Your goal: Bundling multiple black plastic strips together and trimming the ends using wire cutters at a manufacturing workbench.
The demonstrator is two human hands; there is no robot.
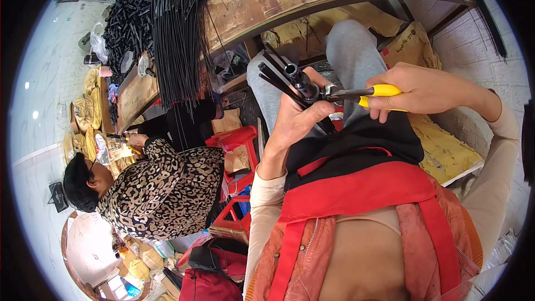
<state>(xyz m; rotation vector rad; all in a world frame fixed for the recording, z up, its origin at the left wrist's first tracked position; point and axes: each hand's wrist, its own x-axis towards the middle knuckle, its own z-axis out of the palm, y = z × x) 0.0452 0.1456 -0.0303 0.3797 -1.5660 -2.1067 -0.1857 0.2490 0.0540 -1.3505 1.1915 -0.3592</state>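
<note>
Black tube (301, 85), glossy and round with a hollow end: one, clasped in the left hand (295, 120) alongside several thin black rods (273, 79) too overlapped to count. The right hand (423, 88) grips one pair of yellow-handled pliers (385, 90).

Light is bright, glare dots the pale wall (39, 72), bowed edges seem soft.

Red apron (356, 192) with straps (437, 239), coral zip jacket (323, 251), cream sleeves (490, 173), grey trousers (351, 47).
</note>
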